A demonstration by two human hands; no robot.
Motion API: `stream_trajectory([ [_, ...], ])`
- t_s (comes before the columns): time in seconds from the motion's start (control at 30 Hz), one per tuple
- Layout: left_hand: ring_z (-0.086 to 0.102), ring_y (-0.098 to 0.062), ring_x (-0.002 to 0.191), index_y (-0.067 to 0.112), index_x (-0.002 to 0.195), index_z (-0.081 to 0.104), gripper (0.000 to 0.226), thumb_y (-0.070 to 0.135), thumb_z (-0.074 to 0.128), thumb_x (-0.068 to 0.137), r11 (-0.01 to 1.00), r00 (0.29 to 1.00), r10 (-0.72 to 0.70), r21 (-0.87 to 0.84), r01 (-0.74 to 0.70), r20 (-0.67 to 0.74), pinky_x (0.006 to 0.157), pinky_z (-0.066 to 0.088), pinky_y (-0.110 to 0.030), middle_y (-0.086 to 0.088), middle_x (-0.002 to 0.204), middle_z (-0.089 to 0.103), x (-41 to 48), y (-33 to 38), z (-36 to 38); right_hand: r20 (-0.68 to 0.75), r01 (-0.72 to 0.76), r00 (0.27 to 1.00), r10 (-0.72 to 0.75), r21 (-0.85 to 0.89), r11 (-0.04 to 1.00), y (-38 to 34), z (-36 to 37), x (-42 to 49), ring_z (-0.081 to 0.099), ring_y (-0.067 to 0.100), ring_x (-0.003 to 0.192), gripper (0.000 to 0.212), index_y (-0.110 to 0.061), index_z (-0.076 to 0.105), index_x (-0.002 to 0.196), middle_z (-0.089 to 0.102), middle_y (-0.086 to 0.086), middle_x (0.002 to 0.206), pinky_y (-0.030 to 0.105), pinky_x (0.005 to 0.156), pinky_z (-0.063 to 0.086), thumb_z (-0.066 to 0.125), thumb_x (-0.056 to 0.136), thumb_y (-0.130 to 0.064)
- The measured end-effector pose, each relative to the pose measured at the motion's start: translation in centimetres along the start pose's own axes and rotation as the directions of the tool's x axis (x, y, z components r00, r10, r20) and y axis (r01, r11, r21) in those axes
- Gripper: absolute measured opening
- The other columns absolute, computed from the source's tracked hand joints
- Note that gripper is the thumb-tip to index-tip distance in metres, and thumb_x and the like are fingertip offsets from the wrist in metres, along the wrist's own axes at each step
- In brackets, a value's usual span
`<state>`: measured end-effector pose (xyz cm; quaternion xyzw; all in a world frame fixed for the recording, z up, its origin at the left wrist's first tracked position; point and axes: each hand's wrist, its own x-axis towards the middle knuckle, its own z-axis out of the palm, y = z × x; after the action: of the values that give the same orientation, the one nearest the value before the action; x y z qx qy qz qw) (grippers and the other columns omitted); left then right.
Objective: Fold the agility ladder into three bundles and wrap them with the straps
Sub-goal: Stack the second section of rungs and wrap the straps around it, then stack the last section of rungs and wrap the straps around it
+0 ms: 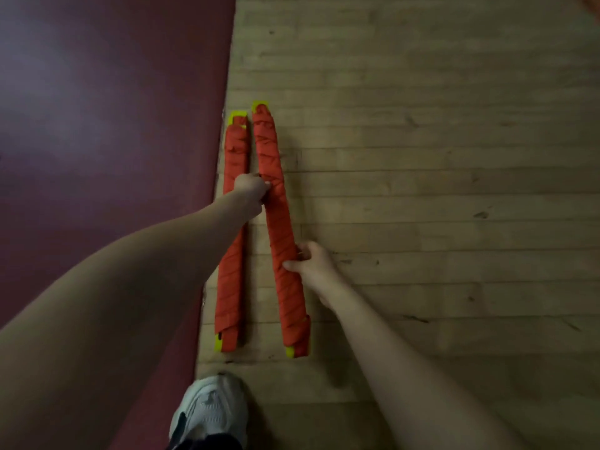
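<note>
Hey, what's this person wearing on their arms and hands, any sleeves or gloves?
Nothing shows. The left arm and right arm are bare to the frame edge, no sleeves. The left hand and right hand are ungloved; no watch or bracelet visible.

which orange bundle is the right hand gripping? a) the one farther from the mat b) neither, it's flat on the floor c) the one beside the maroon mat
a: the right hand curls round the right-side bundle, which lies away from the maroon mat; the other bundle lies along that mat's edge.
</note>
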<state>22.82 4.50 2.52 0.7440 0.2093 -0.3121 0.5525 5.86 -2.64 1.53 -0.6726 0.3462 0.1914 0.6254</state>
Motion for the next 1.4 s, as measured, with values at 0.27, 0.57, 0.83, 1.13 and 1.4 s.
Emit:
stream_trajectory([
  [0.27, 0.061, -0.023, 0.087, -0.001, 0.12, 0.059, 0.037, -0.002, 0.064, 0.084, 0.941, 0.969, 0.211, 0.294, -0.165, -0.132, 0.073, 0.05, -0.03, -0.01, 0.098, 0.064, 3.6, -2.3, 1.5, -0.114, 0.123, 0.982, -0.148, -0.2, 0.972, 0.7, 3.1, 3.9, 0.054, 0.017, 0.088, 0.044, -0.007, 0.055, 0.116, 0.056, 0.002, 0.095, 0.029, 0.084, 0.043, 0.076, 0.078, -0.009],
  [0.57, 0.047, -0.033, 0.124, -0.001, 0.126, 0.054, 0.036, 0.002, 0.049, 0.091, 0.743, 0.872, 0.455, 0.616, -0.262, -0.178, 0.102, 0.031, -0.029, -0.02, 0.136, 0.047, 2.7, -3.5, 2.4, -0.115, 0.098, 0.985, -0.132, -0.264, 0.96, 1.0, 2.4, 4.3, 0.064, 0.027, 0.088, 0.012, -0.014, 0.067, 0.093, 0.07, 0.01, 0.092, 0.035, 0.084, 0.05, 0.073, 0.083, -0.017],
  [0.83, 0.058, -0.02, 0.082, 0.007, 0.122, 0.062, 0.034, 0.003, 0.056, 0.088, 0.78, 0.899, 0.426, 0.464, -0.42, 0.097, 0.064, 0.045, -0.022, -0.015, 0.118, 0.061, -5.1, -1.9, 7.6, -0.041, -0.02, 0.999, 0.025, 0.104, 0.994, 0.4, -11.1, 0.3, 0.061, 0.017, 0.069, 0.035, -0.011, 0.052, 0.128, 0.062, 0.01, 0.106, 0.023, 0.051, 0.052, 0.052, 0.095, 0.0],
  [1.13, 0.059, -0.028, 0.102, 0.005, 0.125, 0.059, 0.033, 0.009, 0.058, 0.092, 0.802, 0.816, 0.246, 0.363, -0.474, 0.523, 0.081, 0.044, -0.032, -0.017, 0.122, 0.062, -18.1, -2.5, 25.7, -0.368, -0.108, 0.926, 0.078, -0.063, 0.992, 4.2, -31.8, -12.0, 0.049, 0.013, 0.061, 0.05, -0.011, 0.038, 0.141, 0.054, 0.012, 0.087, 0.017, 0.044, 0.042, 0.052, 0.094, 0.0],
  [1.4, 0.051, -0.021, 0.075, 0.0, 0.127, 0.055, 0.036, 0.002, 0.056, 0.091, 0.7, 0.649, 0.077, 0.423, -0.576, 0.757, 0.059, 0.04, -0.024, -0.015, 0.105, 0.058, -28.5, -10.4, 39.4, -0.661, -0.373, 0.689, 0.298, 0.029, 0.927, 20.6, -43.5, -22.3, 0.055, 0.032, 0.115, 0.064, -0.011, 0.041, 0.141, 0.055, 0.019, 0.13, 0.037, 0.091, 0.046, 0.069, 0.084, -0.021],
])
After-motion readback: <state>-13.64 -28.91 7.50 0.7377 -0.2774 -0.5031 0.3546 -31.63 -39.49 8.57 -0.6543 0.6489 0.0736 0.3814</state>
